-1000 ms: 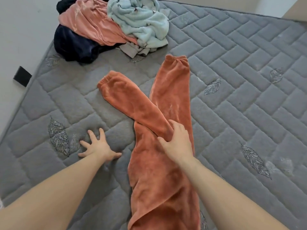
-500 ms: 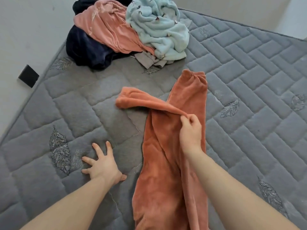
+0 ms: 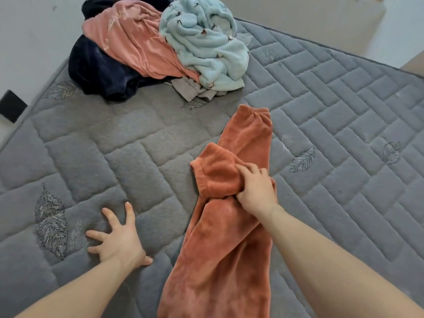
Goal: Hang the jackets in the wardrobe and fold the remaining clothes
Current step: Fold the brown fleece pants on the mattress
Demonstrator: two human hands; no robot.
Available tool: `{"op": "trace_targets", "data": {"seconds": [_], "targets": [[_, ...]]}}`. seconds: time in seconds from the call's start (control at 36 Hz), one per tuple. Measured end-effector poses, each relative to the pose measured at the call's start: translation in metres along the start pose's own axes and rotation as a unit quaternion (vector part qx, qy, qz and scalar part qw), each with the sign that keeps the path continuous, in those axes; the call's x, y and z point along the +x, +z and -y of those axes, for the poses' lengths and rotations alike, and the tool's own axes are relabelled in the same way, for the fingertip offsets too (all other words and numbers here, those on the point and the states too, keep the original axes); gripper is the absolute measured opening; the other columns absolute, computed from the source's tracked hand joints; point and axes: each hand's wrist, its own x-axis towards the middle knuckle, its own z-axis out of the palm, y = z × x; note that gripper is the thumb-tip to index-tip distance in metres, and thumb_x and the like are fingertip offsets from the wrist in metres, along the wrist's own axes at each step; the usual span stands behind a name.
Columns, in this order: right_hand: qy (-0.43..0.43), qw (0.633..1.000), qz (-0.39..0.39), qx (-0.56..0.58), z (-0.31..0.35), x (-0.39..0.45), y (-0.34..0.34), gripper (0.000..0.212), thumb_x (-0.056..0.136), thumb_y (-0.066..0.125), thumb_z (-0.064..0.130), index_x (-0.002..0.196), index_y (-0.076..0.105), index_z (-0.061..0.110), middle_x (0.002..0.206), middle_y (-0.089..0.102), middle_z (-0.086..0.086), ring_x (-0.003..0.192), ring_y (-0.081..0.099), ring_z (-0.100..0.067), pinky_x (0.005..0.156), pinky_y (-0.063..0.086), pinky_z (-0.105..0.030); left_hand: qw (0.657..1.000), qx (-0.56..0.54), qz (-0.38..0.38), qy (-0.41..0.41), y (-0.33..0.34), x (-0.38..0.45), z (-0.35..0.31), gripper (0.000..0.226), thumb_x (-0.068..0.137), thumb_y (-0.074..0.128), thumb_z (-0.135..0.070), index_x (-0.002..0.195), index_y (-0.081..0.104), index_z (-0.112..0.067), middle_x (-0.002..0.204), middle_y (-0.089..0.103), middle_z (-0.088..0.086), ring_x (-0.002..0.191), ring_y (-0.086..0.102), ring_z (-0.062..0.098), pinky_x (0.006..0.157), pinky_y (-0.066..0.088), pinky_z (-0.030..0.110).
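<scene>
The left hand [image 3: 119, 241] is pressed flat on the grey quilted mattress [image 3: 137, 145], fingers spread wide, just beside the rust-orange fleece trousers [image 3: 220, 260]. One trouser leg is gripped by the right hand [image 3: 257, 187], its cuff bunched over the other leg. Farther back, a heap of navy garment [image 3: 101, 72], pink garment [image 3: 135, 42] and pale blue fleece [image 3: 204, 42] is piled. The trousers' waist is cut off below.

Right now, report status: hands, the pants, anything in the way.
Left hand open, pressed flat on mattress. Right hand grips bunched leg of rust pants, over the other leg. Unfolded clothes pile at far end, clear of work.
</scene>
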Motion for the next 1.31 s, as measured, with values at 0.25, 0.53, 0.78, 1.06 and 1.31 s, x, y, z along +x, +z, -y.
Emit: {"op": "trace_targets", "data": {"seconds": [0.25, 0.53, 0.78, 1.06, 1.31], "targets": [[0.211, 0.825, -0.212, 0.479, 0.019, 0.061, -0.07, 0.028, 0.083, 0.05, 0.018, 0.097, 0.074, 0.015, 0.096, 0.072, -0.001, 0.091, 0.06, -0.013, 0.075, 0.044, -0.021, 1.0, 0.005, 0.007, 0.003, -0.007, -0.005, -0.001, 0.166, 0.046, 0.093, -0.063, 0.148, -0.035, -0.036, 0.156, -0.036, 0.016, 0.143, 0.012, 0.062, 0.105, 0.041, 0.065], [0.325, 0.899, -0.054, 0.287, -0.031, 0.032, -0.049, 0.081, 0.083, 0.074, 0.044, 0.148, 0.038, 0.011, 0.145, 0.052, -0.016, 0.131, 0.052, -0.033, 0.108, 0.04, -0.039, 1.0, -0.016, 0.009, 0.005, -0.014, -0.006, -0.002, 0.167, 0.044, 0.097, -0.057, 0.149, -0.032, -0.042, 0.157, -0.036, 0.013, 0.143, 0.012, 0.063, 0.108, 0.038, 0.066], [0.346, 0.897, -0.002, 0.274, -0.003, -0.157, 0.053, 0.055, 0.088, 0.072, 0.044, 0.131, 0.052, 0.015, 0.125, 0.057, -0.011, 0.123, 0.053, -0.035, 0.104, 0.042, -0.044, 1.0, -0.027, 0.003, 0.005, -0.015, -0.011, 0.001, 0.165, 0.046, 0.099, -0.053, 0.151, -0.027, -0.044, 0.159, -0.033, 0.011, 0.144, 0.01, 0.062, 0.109, 0.036, 0.068], [0.384, 0.82, 0.113, 0.409, -0.011, -0.268, 0.067, 0.026, 0.09, 0.071, 0.044, 0.107, 0.068, 0.024, 0.104, 0.073, 0.006, 0.105, 0.067, -0.019, 0.096, 0.051, -0.036, 0.996, -0.015, -0.027, 0.082, 0.001, -0.032, 0.033, 0.133, 0.068, 0.078, -0.072, 0.159, -0.013, -0.038, 0.167, -0.021, -0.002, 0.149, 0.003, 0.055, 0.119, 0.029, 0.057], [0.401, 0.749, 0.249, 0.465, 0.008, -0.377, 0.071, 0.045, 0.083, 0.083, 0.029, 0.123, 0.069, 0.014, 0.112, 0.075, 0.002, 0.104, 0.07, -0.015, 0.101, 0.053, -0.036, 0.956, -0.213, 0.005, 0.201, 0.095, -0.166, 0.091, 0.061, 0.082, 0.069, -0.061, 0.131, 0.058, -0.026, 0.137, 0.053, -0.003, 0.133, 0.041, 0.019, 0.112, 0.039, 0.035]]}}
